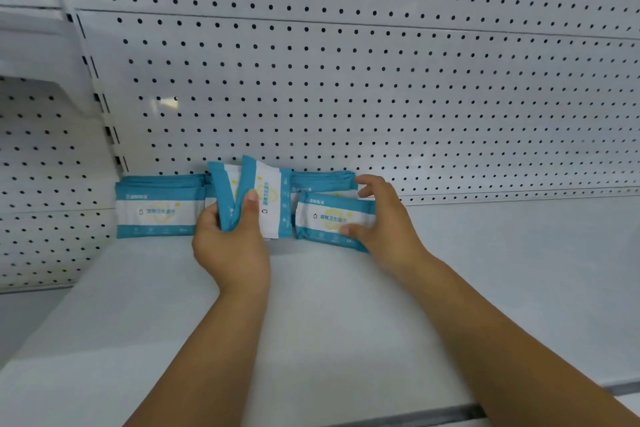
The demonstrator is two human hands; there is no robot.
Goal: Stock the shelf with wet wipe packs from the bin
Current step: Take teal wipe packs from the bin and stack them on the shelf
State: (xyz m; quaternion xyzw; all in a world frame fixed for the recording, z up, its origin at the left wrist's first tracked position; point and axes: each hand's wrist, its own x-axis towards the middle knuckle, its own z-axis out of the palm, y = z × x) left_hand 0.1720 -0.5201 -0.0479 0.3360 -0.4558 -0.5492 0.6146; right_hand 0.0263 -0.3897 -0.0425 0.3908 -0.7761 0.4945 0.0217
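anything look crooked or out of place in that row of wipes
Yes. The upright packs gripped by the left hand stand on end and splay in a V, unlike the neat left stack. The tilted pack in the right hand sits askew, right end lower.

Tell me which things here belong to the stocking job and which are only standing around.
Job: left hand gripping the upright packs; right hand holding the tilted pack; left row of packs; rear packs; shelf.
Only around: perforated back panel; slotted post.
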